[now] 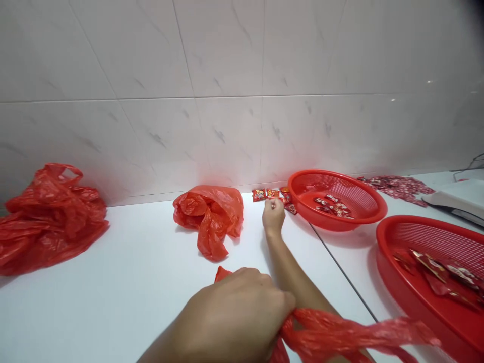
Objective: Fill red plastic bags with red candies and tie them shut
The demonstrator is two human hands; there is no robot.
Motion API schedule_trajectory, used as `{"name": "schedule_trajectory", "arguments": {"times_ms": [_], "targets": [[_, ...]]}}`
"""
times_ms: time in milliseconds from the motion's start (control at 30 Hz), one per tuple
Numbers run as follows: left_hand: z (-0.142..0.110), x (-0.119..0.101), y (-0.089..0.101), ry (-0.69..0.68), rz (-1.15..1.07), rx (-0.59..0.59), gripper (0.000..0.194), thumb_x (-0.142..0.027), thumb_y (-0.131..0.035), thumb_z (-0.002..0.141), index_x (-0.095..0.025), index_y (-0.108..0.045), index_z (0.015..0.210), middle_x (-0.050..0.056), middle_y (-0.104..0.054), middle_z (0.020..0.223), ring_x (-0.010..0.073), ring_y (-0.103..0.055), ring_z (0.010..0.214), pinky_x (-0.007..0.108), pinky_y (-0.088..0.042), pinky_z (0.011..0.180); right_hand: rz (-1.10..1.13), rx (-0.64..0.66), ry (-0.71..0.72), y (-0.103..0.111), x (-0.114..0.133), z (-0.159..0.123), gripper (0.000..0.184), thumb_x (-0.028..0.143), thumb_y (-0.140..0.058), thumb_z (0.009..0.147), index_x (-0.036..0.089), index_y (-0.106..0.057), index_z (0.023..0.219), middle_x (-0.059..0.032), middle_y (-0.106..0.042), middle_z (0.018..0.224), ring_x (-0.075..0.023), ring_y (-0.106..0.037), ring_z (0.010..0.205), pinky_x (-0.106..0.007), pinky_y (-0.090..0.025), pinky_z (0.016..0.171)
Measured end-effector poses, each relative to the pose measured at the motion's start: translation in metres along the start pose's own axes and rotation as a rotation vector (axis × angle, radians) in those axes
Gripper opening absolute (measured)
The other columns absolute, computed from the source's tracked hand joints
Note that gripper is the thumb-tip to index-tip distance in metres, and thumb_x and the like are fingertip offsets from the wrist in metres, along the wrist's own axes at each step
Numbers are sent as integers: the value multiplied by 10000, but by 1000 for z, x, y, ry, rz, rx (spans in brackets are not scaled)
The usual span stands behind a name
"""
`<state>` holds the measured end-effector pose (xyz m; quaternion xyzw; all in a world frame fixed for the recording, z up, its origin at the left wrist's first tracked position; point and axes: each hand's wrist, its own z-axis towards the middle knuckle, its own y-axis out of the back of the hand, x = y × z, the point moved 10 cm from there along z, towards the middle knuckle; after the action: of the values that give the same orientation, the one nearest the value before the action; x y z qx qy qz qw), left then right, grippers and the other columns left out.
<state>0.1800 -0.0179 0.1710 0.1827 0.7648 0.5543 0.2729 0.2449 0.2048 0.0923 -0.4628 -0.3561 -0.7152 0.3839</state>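
My left hand [234,315] is close to me at the bottom of the view, gripping a twisted red plastic bag [340,335] whose ends stick out on both sides of it. My right hand [273,217] reaches across the white counter [113,262], its fingers pinched together. Its fingertips are just below a short row of small red snack sachets [266,193]. I cannot see anything between those fingers. A red mesh basket [342,189] with several sachets inside stands just to the right of that hand.
Crumpled red plastic bags [207,219] [49,217] lie along the tiled wall [227,75]. A larger red mesh tray [427,234] holding sachets sits at the right edge. Beyond it are a spread of red sachets [397,187] and a white device [459,199] with a cable.
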Motion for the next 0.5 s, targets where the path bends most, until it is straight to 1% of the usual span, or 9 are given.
{"name": "schedule_trajectory", "arguments": {"times_ms": [33,100,167,200,300,367,433,467,500], "targets": [[0,1,-1,15,8,3,113,-153,-663,726,-242,-695,789,54,-668,679,226,-578,566,319,-295,490,-32,21,-10,-14,-15,-9,228,289,-460,926,242,-398,712,-35,-512,805,-194,-489,790,-311,-414,754],[1,5,0,44,12,10,124,-146,-647,745,-238,-719,786,71,-689,683,243,-583,555,334,-325,492,-65,94,9,-38,-36,-25,210,268,-508,899,232,-436,705,-46,-521,853,-195,-480,782,-320,-402,770],[4,7,3,56,1,13,131,-145,-624,768,-236,-719,774,76,-690,676,248,-581,549,341,-327,487,-93,164,41,-53,-46,-34,194,271,-542,894,226,-471,720,-46,-527,885,-191,-473,763,-321,-389,769],[5,7,5,60,-16,9,134,-142,-617,774,-235,-713,768,73,-684,669,242,-575,540,338,-325,486,-106,189,53,-58,-49,-36,190,276,-547,898,226,-479,728,-43,-527,888,-190,-469,755,-322,-382,766],[10,9,7,75,-81,-12,138,-133,-604,778,-232,-699,761,59,-662,647,222,-550,513,325,-328,487,-141,220,67,-61,-54,-32,197,286,-536,907,228,-470,731,-34,-527,866,-191,-463,749,-322,-365,761],[5,19,2,107,-98,-40,125,-143,-606,777,-227,-693,750,62,-659,652,237,-566,531,327,-352,500,-155,212,66,-58,-58,-28,209,296,-522,915,229,-459,727,-33,-543,856,-194,-475,767,-318,-364,770],[-14,39,-13,168,-75,-42,113,-162,-612,771,-225,-700,741,76,-677,681,269,-614,591,337,-395,528,-158,188,51,-54,-64,-24,227,310,-503,923,231,-448,717,-32,-563,830,-198,-490,777,-314,-366,772],[-29,52,-25,208,-54,-29,109,-174,-619,770,-227,-712,750,83,-695,715,285,-646,644,343,-424,551,-157,173,38,-52,-68,-23,236,318,-494,925,233,-444,711,-31,-571,810,-199,-493,772,-312,-366,764],[-49,64,-42,239,-34,30,100,-177,-635,763,-231,-719,750,79,-709,737,284,-666,680,338,-449,571,-153,159,22,-50,-72,-23,244,326,-489,926,234,-442,705,-29,-578,787,-200,-495,760,-310,-364,750]]}}
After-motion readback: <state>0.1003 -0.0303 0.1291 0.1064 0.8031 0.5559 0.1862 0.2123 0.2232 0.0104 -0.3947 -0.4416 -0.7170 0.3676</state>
